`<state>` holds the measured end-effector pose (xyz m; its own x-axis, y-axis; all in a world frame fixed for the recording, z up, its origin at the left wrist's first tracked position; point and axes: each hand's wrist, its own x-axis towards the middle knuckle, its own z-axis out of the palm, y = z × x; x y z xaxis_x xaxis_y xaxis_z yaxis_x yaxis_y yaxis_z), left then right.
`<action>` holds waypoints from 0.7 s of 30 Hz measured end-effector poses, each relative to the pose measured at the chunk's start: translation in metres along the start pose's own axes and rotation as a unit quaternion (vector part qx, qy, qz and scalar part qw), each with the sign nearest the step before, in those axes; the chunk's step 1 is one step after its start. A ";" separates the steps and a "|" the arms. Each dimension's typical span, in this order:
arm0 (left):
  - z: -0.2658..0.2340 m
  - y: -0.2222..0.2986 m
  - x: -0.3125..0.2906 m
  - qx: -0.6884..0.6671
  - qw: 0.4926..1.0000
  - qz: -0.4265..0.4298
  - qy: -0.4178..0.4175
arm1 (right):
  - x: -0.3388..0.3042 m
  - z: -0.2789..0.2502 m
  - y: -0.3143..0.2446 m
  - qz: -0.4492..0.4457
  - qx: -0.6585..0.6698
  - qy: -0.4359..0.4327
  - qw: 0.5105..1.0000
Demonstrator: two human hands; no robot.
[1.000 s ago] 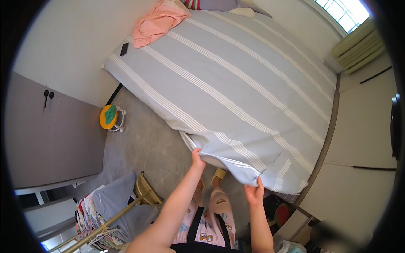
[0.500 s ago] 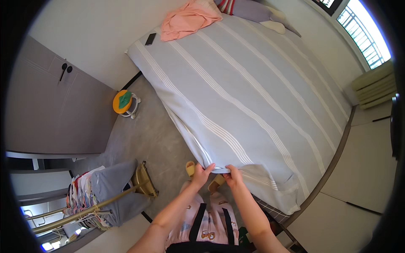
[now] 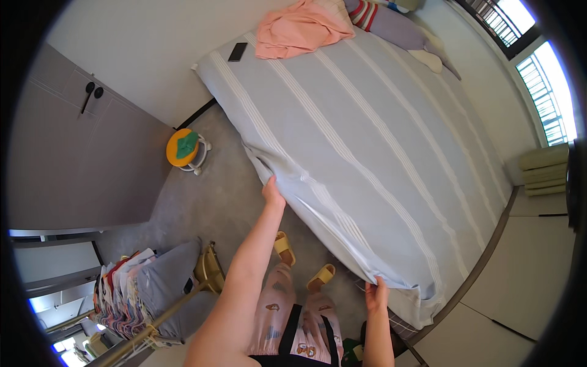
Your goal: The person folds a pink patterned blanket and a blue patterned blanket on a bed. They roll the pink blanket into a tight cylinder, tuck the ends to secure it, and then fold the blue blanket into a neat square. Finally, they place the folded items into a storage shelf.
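A light blue-grey bed sheet with white stripes covers the bed. My left hand grips its edge partway along the bed's left side, where the cloth bunches into folds. Close to the near corner, my right hand pinches the same edge, thumb on top. Between the two hands the edge is stretched in a long slanting line. Below my right hand, part of the dark checked mattress side shows under the hanging cloth.
A pink cloth, a black phone and a grey plush toy lie at the bed's far end. A yellow-topped stool stands left on the floor. Lower left is a clothes rack; cabinets flank the bed's right.
My hands have moved apart along the sheet's edge, the left one forward, the right one back toward the near corner. The edge between them is now pulled out long.
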<state>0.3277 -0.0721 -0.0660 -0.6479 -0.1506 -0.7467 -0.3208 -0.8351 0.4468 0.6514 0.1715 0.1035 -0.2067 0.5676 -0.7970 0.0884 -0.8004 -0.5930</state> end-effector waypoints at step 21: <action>0.068 0.070 -0.139 0.595 0.634 0.233 -0.434 | 0.018 0.402 0.074 -0.321 -0.668 -0.403 0.537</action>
<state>0.3482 -0.0736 0.1031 -0.8346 0.5458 -0.0743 0.0864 0.2630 0.9609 0.2627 0.0456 0.0916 -0.9195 -0.0544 -0.3894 0.2561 0.6685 -0.6982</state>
